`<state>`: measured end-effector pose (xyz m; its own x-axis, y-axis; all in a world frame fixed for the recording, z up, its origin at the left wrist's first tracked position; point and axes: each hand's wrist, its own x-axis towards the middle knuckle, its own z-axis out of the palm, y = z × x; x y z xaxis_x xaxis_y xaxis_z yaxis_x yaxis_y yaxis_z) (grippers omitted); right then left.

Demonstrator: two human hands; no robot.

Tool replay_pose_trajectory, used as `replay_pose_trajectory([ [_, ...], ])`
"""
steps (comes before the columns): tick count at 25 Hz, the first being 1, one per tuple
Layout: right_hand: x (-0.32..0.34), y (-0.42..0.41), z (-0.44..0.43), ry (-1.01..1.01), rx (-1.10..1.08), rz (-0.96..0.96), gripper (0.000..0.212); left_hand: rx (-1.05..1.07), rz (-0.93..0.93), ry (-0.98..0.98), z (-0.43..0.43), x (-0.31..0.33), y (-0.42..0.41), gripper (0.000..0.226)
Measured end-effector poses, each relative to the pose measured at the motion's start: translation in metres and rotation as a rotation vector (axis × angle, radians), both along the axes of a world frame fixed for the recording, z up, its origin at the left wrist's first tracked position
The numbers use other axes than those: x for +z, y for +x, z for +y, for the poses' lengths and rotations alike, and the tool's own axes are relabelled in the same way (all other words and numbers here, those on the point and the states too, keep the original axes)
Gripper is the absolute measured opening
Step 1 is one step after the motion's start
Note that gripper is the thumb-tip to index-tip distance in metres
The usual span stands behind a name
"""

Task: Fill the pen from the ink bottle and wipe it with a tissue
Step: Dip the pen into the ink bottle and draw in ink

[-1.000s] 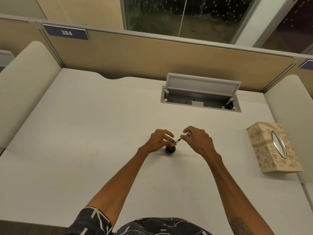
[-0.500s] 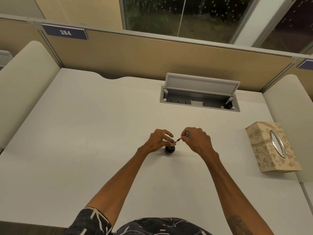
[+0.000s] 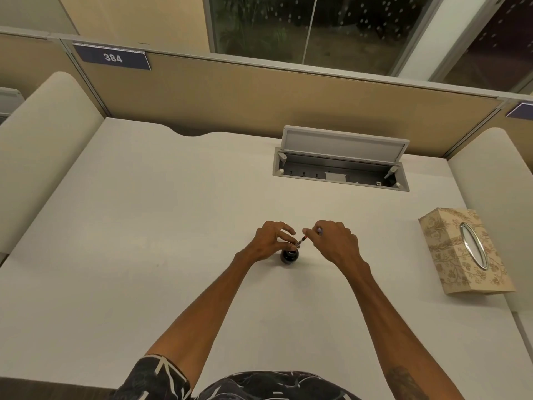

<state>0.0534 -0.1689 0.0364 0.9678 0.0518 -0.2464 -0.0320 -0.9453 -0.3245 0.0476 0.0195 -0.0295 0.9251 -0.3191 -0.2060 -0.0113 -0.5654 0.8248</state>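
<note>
A small dark ink bottle stands on the white desk at the middle. My left hand rests against the bottle's left side, fingertips at its neck. My right hand pinches a thin pen with a reddish section, slanted down to the left. The pen's tip sits at the bottle's mouth; whether it is in the ink is too small to tell. Most of the pen's barrel is hidden inside my right hand.
A patterned beige tissue box with an oval opening lies at the right edge of the desk. An open grey cable hatch is set into the desk behind my hands. Padded side panels and a tan partition enclose the desk.
Both hands and the pen stay at the bottle's mouth; only a slight shift of the view is visible.
</note>
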Motion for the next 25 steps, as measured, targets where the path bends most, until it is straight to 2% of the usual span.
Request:
replay_pose_trajectory([
  [4,-0.0014,0.0006,-0.0041,0.02,0.045,-0.007,0.017,-0.007,-0.014,0.014,0.0005,0.0003,0.0005,0.017],
  [8,0.0003,-0.0016,-0.0002,0.01,0.005,-0.016,0.036,0.013,0.006,0.005,0.0006,0.0003,-0.0007,0.017],
  [12,0.0,0.0006,-0.004,0.021,0.059,0.0,0.017,-0.022,-0.016,0.036,0.0008,0.0018,-0.0003,0.016],
  [16,0.0012,0.0003,-0.0014,0.012,0.034,0.015,0.029,-0.016,-0.019,0.023,0.0008,0.0018,-0.002,0.017],
  [20,0.0003,0.0036,-0.005,-0.006,0.072,0.027,0.009,-0.016,-0.025,0.029,-0.0001,0.002,-0.0016,0.017],
  [25,0.0018,0.0019,-0.0029,-0.014,0.02,0.02,0.025,-0.015,-0.025,0.021,-0.0001,0.0009,-0.0018,0.018],
])
